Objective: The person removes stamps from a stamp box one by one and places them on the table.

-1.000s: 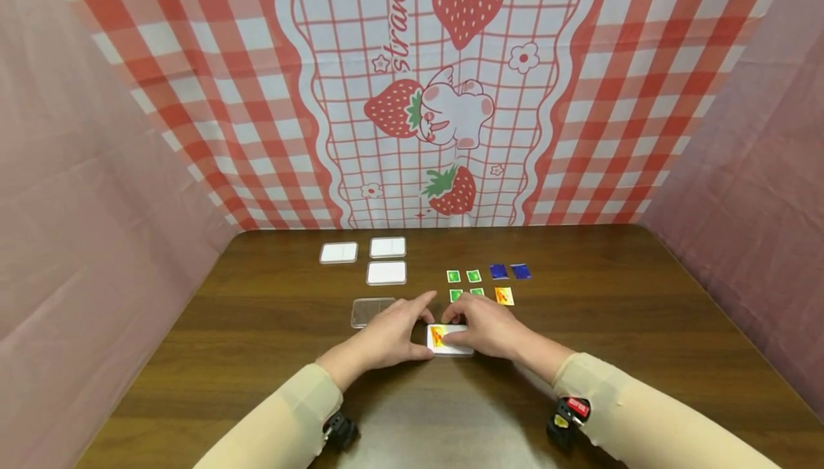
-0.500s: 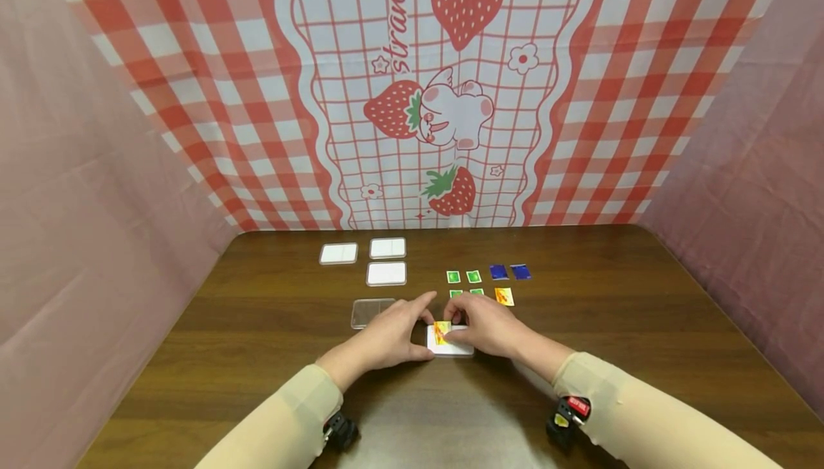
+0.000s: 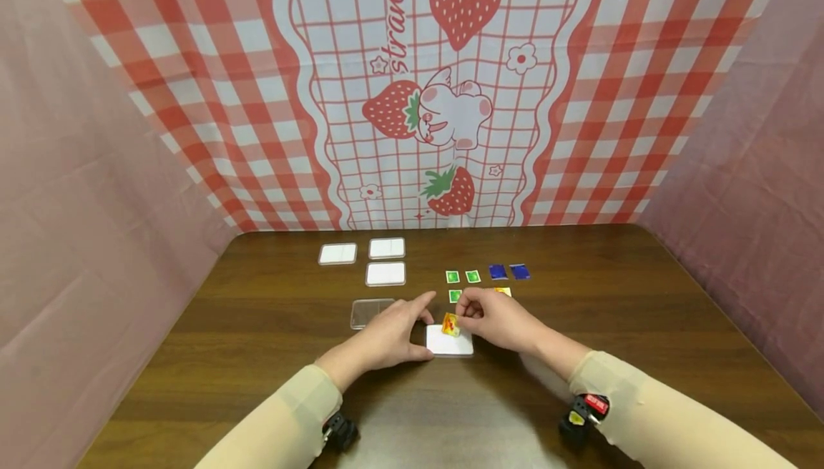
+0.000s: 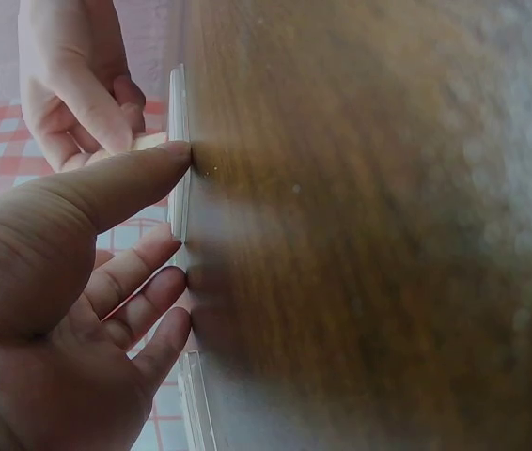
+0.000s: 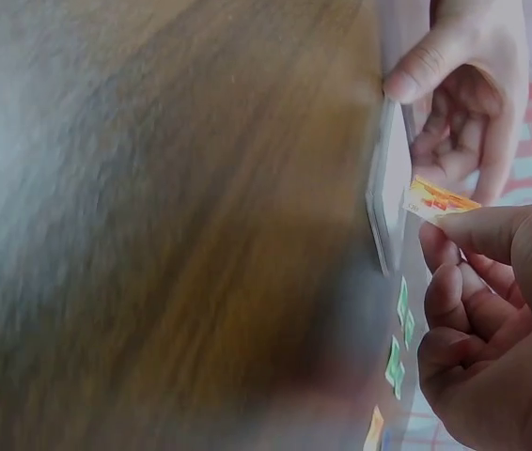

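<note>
My left hand (image 3: 386, 329) holds the left end of a flat white rectangular case (image 3: 444, 345), its thumb at the near corner and its fingers by the far one. In the left wrist view, that thumb presses the rim of the case (image 4: 179, 193), seen edge-on. Between the thumb and index finger of my right hand (image 3: 498, 320) is a small, thin yellow-orange picture card (image 3: 450, 324). It is tilted above the case's white face, as the right wrist view also shows with the picture card (image 5: 440, 198) beside the case.
A transparent flat tray (image 3: 367, 313) lies left of my left hand. Several white rectangular cases (image 3: 386, 274) are farther back. Small green squares (image 3: 453, 277), two blue ones (image 3: 498, 272) and another yellow-orange card (image 3: 505, 291) lie behind my right hand. A checked strawberry cloth (image 3: 444, 111) hangs behind the table.
The picture card has lifted and tilted off the white case, moving slightly right and up with my right hand. My left hand stays in place on the case.
</note>
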Demonstrator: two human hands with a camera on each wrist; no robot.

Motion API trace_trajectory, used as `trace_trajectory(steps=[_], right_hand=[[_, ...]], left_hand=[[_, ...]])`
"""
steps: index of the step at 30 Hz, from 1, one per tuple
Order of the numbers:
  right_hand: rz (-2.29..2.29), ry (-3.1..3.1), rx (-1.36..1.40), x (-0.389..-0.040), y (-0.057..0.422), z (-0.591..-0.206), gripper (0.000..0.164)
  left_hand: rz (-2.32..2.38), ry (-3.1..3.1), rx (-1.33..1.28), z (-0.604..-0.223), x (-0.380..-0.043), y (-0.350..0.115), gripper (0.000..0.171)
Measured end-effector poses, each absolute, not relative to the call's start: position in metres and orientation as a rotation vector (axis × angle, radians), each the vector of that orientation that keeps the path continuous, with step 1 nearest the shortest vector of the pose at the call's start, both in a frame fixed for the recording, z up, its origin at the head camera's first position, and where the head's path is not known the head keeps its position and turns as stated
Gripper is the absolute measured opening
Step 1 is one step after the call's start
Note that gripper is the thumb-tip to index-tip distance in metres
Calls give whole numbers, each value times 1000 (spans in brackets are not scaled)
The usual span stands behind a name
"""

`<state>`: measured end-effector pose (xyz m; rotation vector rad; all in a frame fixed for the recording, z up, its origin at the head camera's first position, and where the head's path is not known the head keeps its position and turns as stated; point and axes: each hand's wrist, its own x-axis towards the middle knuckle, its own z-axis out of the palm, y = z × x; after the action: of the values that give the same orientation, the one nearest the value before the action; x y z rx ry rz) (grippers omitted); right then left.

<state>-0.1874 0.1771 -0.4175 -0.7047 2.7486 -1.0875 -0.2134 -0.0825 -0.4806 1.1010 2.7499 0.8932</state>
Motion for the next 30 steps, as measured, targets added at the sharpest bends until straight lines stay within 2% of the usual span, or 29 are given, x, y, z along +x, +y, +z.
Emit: trace_trajectory(steps=[14,30], right_hand=[[-1065,2868,-602,-195,233,-404,7],[-1012,2924,-378,-207,282,-408,8]], left_hand=[[853,2788,1121,-484,-215,-82,103],[854,2770,1142,-481,-214,-83,99]])
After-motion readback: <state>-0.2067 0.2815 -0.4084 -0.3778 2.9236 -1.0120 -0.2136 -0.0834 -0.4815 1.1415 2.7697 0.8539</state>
